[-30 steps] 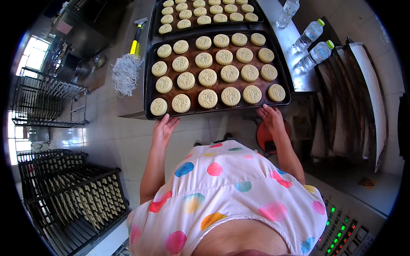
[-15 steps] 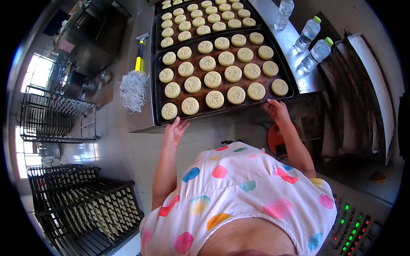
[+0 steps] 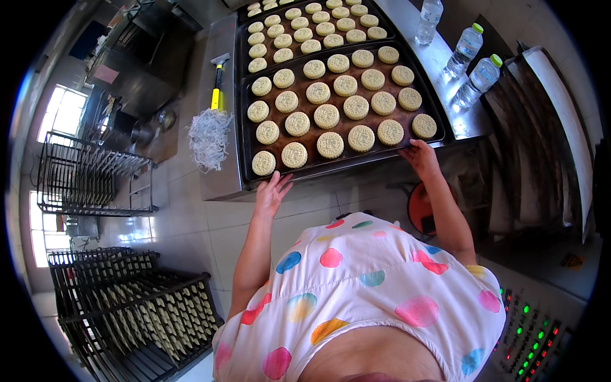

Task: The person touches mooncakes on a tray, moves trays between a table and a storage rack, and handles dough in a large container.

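Note:
A dark baking tray [image 3: 312,131] lies on the metal table in front of me, filled with rows of pale round pastries [image 3: 330,145] with scalloped edges and stamped tops. My left hand [image 3: 272,195] grips its near rim by the left corner, thumb at the rim's top and part of the fingers hidden. At the near right corner, my right hand [image 3: 421,160] holds the same rim, its fingertips partly out of sight beneath. Directly behind stands a second tray of similar pastries, its near edge against the first tray's far edge.
A yellow-handled scraper [image 3: 216,95] and a white stringy bundle [image 3: 210,140] lie on the table's left side. Several water bottles [image 3: 478,81] stand at the right. Loaded racks [image 3: 137,312] are at lower left, a control panel with lights [image 3: 531,337] at lower right, a red stool [image 3: 421,207] underneath.
The whole scene has shifted slightly to the right in the picture. Both hands stay at the tray's near rim; the left thumb sits slightly farther over it.

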A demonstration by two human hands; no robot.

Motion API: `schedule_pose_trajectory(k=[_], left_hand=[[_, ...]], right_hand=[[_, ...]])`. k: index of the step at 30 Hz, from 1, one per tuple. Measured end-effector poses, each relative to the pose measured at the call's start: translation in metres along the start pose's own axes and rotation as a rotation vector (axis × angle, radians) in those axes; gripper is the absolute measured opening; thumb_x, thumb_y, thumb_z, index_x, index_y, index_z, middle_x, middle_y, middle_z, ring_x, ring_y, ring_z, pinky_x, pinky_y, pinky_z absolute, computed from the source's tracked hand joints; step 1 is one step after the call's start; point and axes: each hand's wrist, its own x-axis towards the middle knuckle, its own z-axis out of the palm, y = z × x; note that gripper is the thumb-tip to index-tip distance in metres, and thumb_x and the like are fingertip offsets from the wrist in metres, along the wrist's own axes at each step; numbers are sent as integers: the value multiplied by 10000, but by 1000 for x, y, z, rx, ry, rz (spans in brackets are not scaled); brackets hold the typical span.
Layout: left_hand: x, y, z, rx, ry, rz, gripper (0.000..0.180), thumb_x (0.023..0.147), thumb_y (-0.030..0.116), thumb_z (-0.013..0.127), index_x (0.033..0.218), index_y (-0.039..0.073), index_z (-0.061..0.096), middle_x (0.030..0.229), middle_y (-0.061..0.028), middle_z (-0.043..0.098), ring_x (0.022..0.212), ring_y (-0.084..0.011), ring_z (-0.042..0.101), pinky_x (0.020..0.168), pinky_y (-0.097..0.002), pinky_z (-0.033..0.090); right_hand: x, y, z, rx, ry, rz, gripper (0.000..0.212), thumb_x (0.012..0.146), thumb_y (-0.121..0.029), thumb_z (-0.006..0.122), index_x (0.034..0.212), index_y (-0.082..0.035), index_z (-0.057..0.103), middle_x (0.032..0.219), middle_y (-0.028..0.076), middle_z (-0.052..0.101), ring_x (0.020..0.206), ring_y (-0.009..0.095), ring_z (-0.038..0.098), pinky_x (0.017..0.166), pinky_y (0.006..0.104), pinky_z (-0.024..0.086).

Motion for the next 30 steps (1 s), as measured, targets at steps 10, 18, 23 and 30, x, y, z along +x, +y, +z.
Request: schedule_pose_trajectory(k=[10, 18, 23, 30], left_hand=[[4, 0, 1, 176, 18, -34, 373, 869, 306, 608, 1085, 26, 488, 1133, -144, 573, 1083, -248, 552, 907, -419, 448], [11, -2, -1, 256, 29, -35, 452, 856, 342, 618, 1103, -10, 477, 1136, -166, 576, 1046, -263, 574, 869, -405, 491], [14, 3, -7, 397, -48, -56, 486, 875, 400, 572, 1095, -24, 485, 1102, -171, 593, 1023, -254, 588, 851, -377, 503], [15, -2, -1, 491, 79, -34, 488, 889, 425, 540, 1097, -13, 485, 1047, -152, 614, 935, -234, 624, 786, -348, 519]], right_hand=[[16, -1, 3, 28, -17, -17, 208, 791, -135, 600, 964, -43, 532, 953, 79, 569, 939, 223, 552, 892, 384, 466], [14, 7, 1, 13, 35, -53, 210, 800, -155, 592, 958, -23, 552, 975, 113, 574, 929, 250, 561, 912, 390, 464], [14, 17, 4, -10, 45, -62, 188, 805, -157, 588, 933, -29, 538, 944, 99, 575, 886, 238, 574, 861, 378, 493], [11, 27, 10, -21, 57, -99, 178, 816, -113, 568, 960, -29, 507, 917, 86, 582, 877, 229, 602, 810, 352, 523]])
